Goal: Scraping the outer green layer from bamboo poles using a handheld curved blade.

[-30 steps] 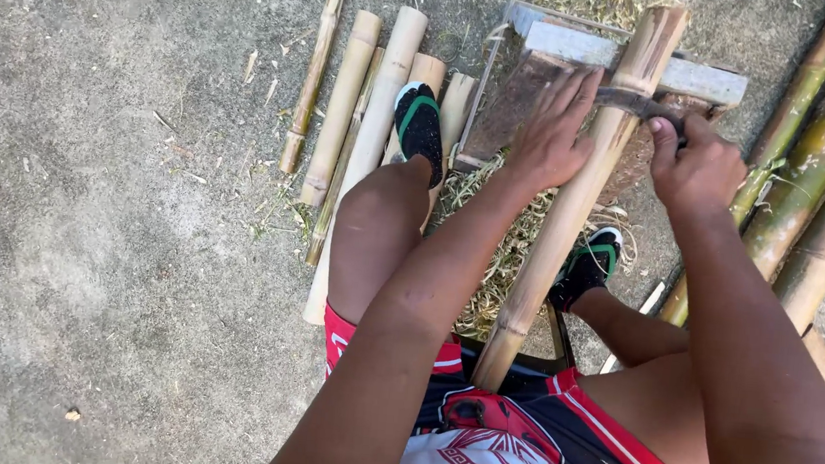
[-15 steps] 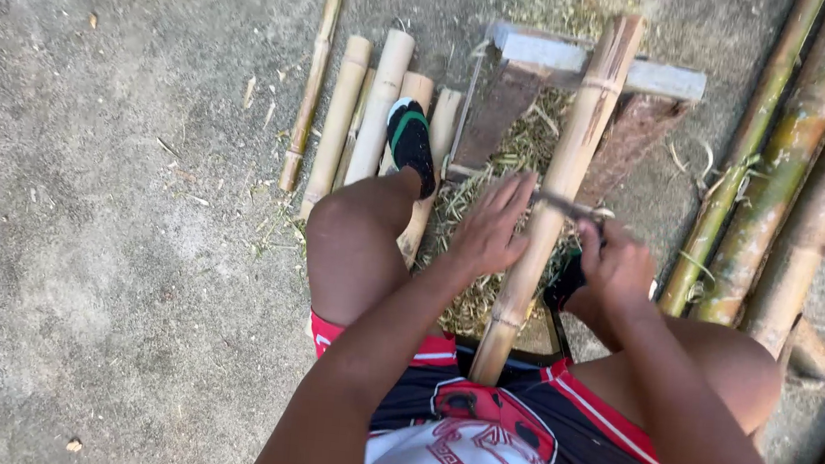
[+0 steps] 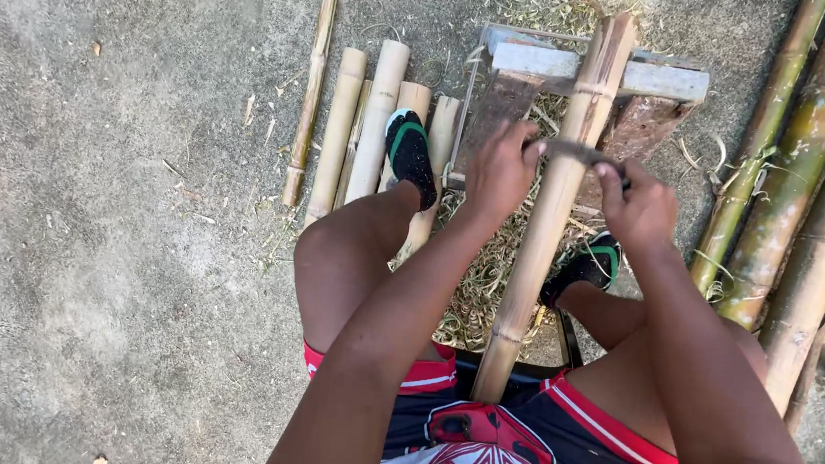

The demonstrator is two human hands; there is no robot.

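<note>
Seated person, bamboo pole running from between the thighs up and away, far end propped on a wooden crossbar of a low wooden stand. Pole tilts slightly right toward the top and sticks out a little past the crossbar.

Left hand is clenched on the left end of a two-handled scraping blade; right hand is clenched on its right end. The blade lies across the pole, touching its upper face, just below the crossbar. Hands sit either side of the pole, close to it, knuckles up.

Edges / room:
- Left of the stand: a row of cut bamboo sections lying side by side on the concrete ground, one thinner stick a bit apart at the far left. Left foot in a black-and-green shoe rests on that row, near the stand's left leg.
- Right: long green-brown bamboo culms lying parallel, near the right forearm, not touching it.
- Right shoe sits just right of the pole, under the right wrist.
- Under the pole: a heap of pale bamboo shavings between the feet.
- Pole's lower stretch, from the blade down to the lap, is unobstructed on top; knees flank it on both sides.
- Big bare patch of concrete at far left.
</note>
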